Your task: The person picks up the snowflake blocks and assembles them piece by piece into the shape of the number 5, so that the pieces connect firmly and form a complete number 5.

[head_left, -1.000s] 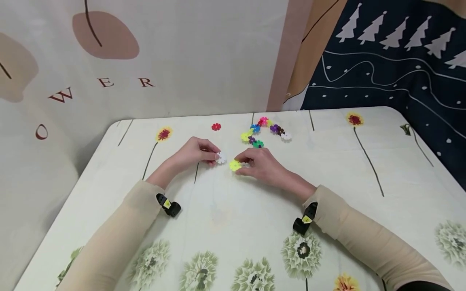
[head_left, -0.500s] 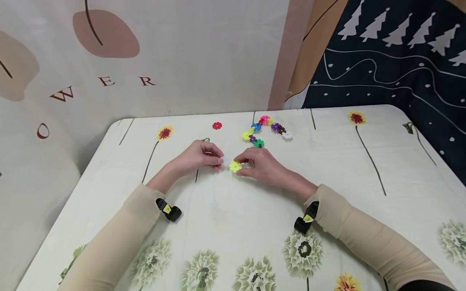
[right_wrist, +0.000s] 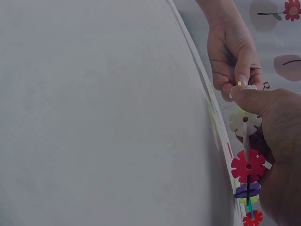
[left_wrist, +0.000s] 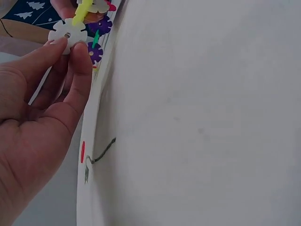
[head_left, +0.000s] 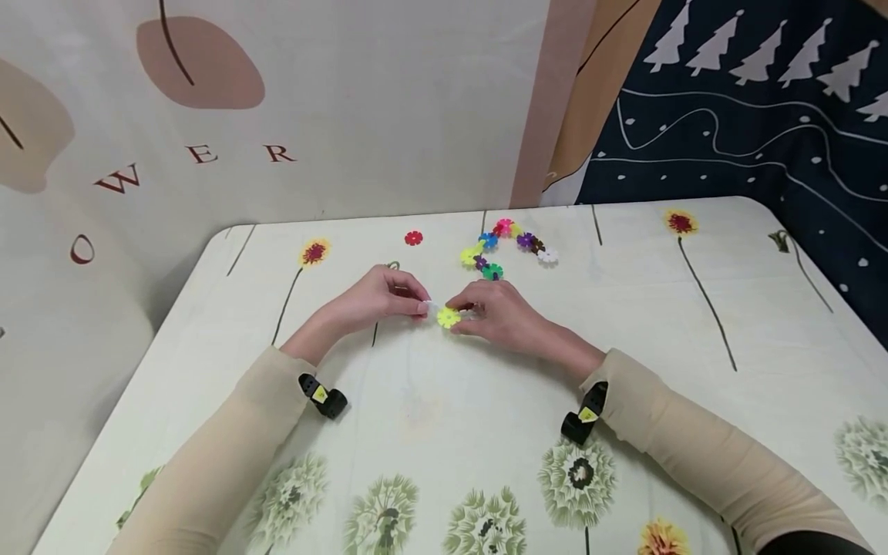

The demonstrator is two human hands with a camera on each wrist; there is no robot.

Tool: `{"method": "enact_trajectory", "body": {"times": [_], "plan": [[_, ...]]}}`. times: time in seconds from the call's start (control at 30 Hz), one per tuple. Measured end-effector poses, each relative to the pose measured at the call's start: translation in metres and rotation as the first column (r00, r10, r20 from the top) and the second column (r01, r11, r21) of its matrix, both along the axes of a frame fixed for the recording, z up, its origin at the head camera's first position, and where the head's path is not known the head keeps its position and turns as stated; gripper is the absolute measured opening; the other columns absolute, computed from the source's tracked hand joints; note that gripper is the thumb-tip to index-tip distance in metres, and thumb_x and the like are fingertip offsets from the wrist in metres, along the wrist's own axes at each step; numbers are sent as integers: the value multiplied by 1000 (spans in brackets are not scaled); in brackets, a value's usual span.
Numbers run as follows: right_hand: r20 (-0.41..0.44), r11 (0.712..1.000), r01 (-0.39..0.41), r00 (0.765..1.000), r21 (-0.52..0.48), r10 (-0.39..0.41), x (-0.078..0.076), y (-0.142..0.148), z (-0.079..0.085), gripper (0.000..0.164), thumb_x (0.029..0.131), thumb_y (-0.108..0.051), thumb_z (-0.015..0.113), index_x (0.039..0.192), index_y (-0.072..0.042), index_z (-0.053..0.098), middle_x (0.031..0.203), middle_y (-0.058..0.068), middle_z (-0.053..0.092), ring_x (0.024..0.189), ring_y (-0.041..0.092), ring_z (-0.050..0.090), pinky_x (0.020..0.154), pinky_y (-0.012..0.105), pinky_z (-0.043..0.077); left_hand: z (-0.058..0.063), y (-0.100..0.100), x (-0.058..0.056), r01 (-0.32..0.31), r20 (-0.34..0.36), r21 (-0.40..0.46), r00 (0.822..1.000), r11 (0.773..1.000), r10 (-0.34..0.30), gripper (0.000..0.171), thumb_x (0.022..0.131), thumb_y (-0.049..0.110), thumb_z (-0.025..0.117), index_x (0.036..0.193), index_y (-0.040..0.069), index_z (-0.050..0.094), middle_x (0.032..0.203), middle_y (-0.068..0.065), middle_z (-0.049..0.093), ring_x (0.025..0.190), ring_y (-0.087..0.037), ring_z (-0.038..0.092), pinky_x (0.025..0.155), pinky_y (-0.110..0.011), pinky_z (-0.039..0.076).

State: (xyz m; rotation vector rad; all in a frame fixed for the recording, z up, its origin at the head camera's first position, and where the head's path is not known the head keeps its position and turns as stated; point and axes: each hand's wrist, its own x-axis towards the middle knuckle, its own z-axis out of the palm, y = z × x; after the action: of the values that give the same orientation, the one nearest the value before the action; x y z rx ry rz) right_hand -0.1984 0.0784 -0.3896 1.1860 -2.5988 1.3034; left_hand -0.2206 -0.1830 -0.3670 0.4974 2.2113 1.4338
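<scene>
White disc (left_wrist: pixel 68 32) is pinched at its rim by left hand (head_left: pixel 371 297); yellow disc (head_left: pixel 448 317) is pinched by right hand (head_left: pixel 502 312). Discs judged light, stiff, best held by edges.

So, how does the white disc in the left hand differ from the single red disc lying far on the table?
The white disc is pinched off the table by the left hand; the red disc lies flat and untouched. The white disc meets the yellow disc held by the right hand; the red disc sits alone. Both are notched, flower-shaped pieces.

White disc (left_wrist: pixel 68 34), yellow disc (head_left: pixel 448 317)
</scene>
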Motion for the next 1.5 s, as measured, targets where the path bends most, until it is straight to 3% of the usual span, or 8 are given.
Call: {"method": "enact_trajectory", "body": {"times": [0.37,0.6,1.07,1.13,1.23,1.33,1.43,1.5], "plan": [[64,999,2,998,-32,0,1,5,1,31,81,-9,89,109,0,79,97,4,77,72,11,56,63,26,47,5,5,-7,95,18,30,995,995,-95,10,94,2,73,101,-4,75,92,-15,75,85,-28,71,86,-33,58],[62,998,-35,997,-58,38,1,7,1,29,81,-6,88,108,-1,79,98,4,76,75,14,56,63,26,46,5,9,-10,143,-2,28,990,989,-143,7,94,0,72,99,-4,75,92,-14,75,85,-29,70,86,-34,57],[23,999,-38,999,-19,38,1,8,0,30,81,-9,89,108,0,79,97,4,75,76,15,56,66,26,46,2,11,-10,122,-20,-16,992,992,-122,7,91,2,77,97,-1,78,91,-12,76,85,-26,71,83,-33,57],[22,1000,-25,999,5,25,1,9,1,31,81,-10,89,109,-1,79,98,4,76,78,14,58,67,26,47,2,11,-10,111,-32,-42,993,993,-113,8,90,4,79,97,0,78,90,-11,76,85,-25,71,94,-36,53],[19,999,-20,1000,27,19,1,9,1,31,82,-12,88,110,-2,79,100,4,76,81,13,60,70,27,48,0,10,-10,96,-47,-70,994,993,-100,9,89,6,81,97,1,78,89,-9,77,85,-23,71,115,-41,32],[2,1000,-19,1000,17,19,2,8,0,30,83,-13,88,109,-2,79,100,3,76,82,13,61,71,28,49,0,10,-9,80,-43,-75,996,994,-84,9,89,6,80,97,1,78,89,-8,77,85,-22,71,117,-42,31],[-9,1000,-10,1000,-10,10,3,5,0,27,84,-12,87,108,-1,79,98,3,76,82,13,63,71,29,50,-1,10,-9,65,-27,-71,997,995,-67,9,90,5,79,97,0,78,91,-8,77,86,-22,71,95,-36,53],[-13,1000,1,1000,-20,-1,5,3,0,25,86,-11,85,107,-1,78,96,3,76,83,13,65,72,29,52,-1,11,-9,55,-20,-72,998,996,-56,9,90,6,79,98,0,78,92,-8,77,86,-22,72,85,-31,56]]}}
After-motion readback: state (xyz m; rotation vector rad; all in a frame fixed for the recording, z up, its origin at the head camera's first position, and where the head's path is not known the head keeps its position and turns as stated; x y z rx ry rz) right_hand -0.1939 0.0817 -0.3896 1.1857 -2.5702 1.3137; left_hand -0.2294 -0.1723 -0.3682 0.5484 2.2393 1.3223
